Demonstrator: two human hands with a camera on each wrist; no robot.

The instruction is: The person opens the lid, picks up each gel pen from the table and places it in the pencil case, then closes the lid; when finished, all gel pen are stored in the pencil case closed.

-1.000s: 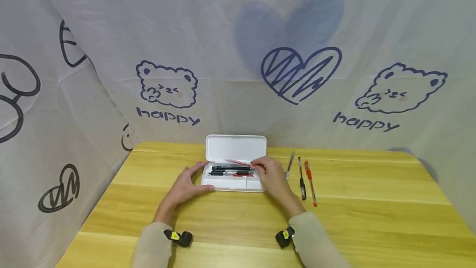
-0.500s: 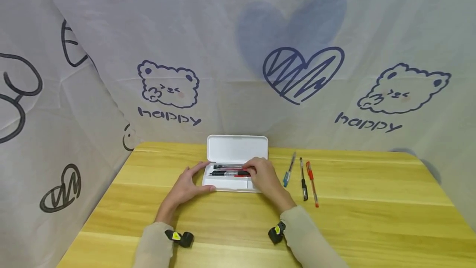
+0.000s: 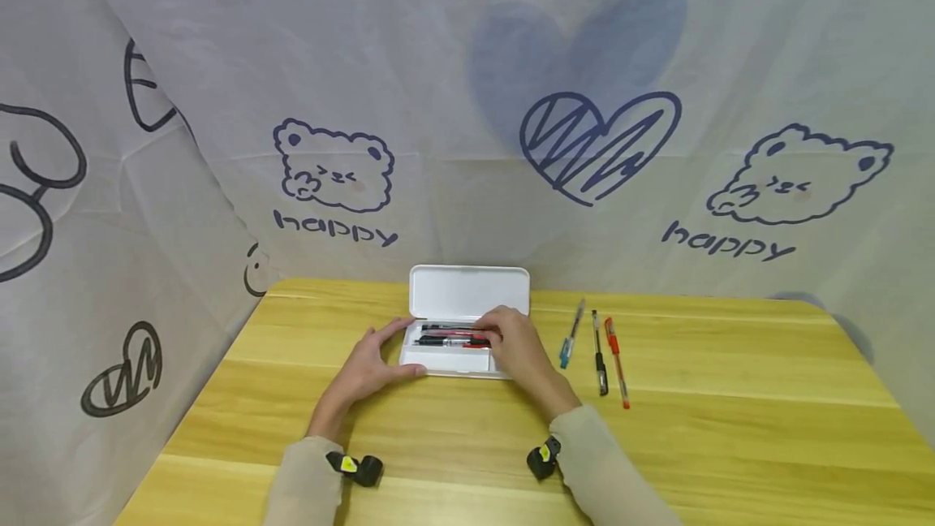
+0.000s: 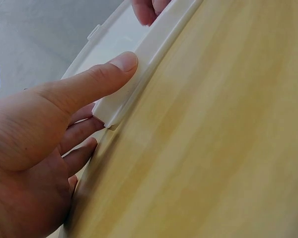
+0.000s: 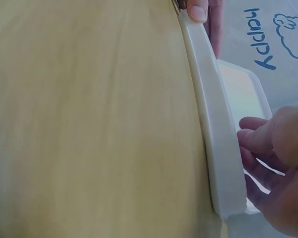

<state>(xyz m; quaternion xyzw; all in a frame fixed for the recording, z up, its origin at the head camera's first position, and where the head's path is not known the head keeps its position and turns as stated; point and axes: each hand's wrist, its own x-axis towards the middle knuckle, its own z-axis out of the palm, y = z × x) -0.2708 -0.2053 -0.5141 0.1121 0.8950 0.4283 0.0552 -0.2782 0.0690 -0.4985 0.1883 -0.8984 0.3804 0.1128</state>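
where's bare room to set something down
Bare table lies right of the loose red pen, in front of the pencil case and left of the left hand. Crowded: the rear compartment, with pens and the right hand, and just right of the case, with a blue pen and a black pen.

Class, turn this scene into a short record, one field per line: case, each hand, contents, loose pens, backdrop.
case: white, open on the table, lid raised at the back
left hand: rests on the case's left end, thumb on its front edge
right hand: over the case's right part, at the red pen; grip unclear
contents: black pens, the red pen; partly hidden
loose: blue pen, black pen, other red pen, right of the case
backdrop: printed cloth
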